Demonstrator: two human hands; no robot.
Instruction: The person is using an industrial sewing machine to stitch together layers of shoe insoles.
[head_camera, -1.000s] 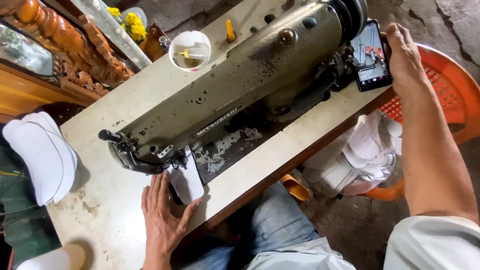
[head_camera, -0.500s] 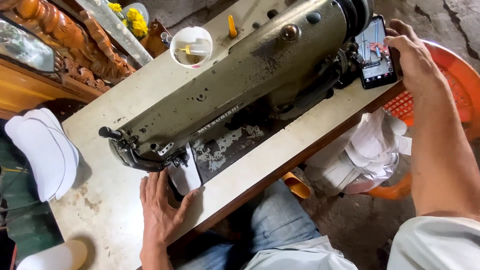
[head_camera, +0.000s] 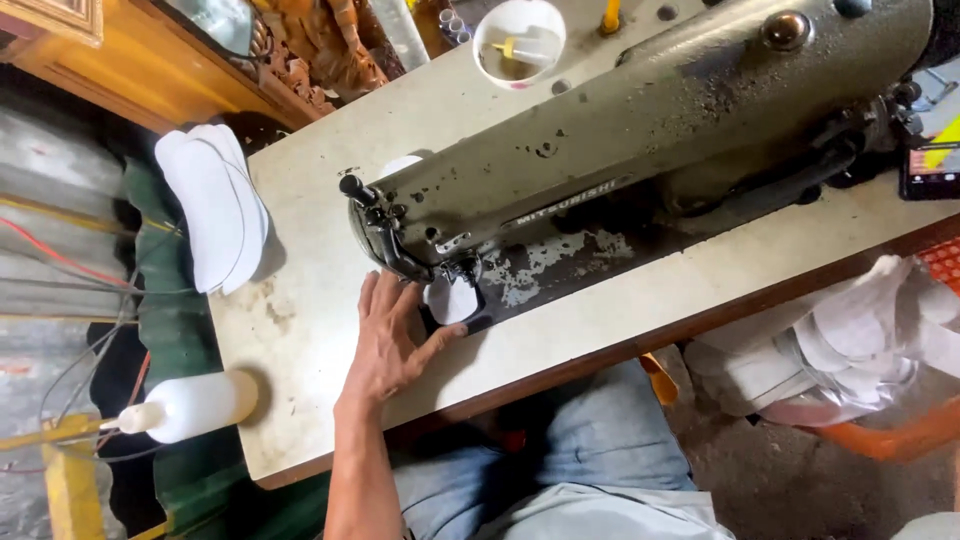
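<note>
A worn grey-green sewing machine (head_camera: 650, 120) lies across a cream table (head_camera: 320, 250). My left hand (head_camera: 392, 340) rests flat on the table beside the needle end, its thumb and fingers touching a small white fabric piece (head_camera: 452, 300) under the presser foot. My right hand is out of view. A phone (head_camera: 932, 165) with a lit screen sits at the table's right edge.
A stack of white shaped pieces (head_camera: 210, 205) lies at the table's left edge. A white squeeze bottle (head_camera: 190, 405) stands at the near left corner. A white bowl (head_camera: 518, 40) sits at the back. White pieces in plastic (head_camera: 830, 345) fill an orange basket to the right.
The view has swung left and closer to the needle end. My right hand, earlier on the phone at the right, has left the frame. My left hand stays by the fabric piece.
</note>
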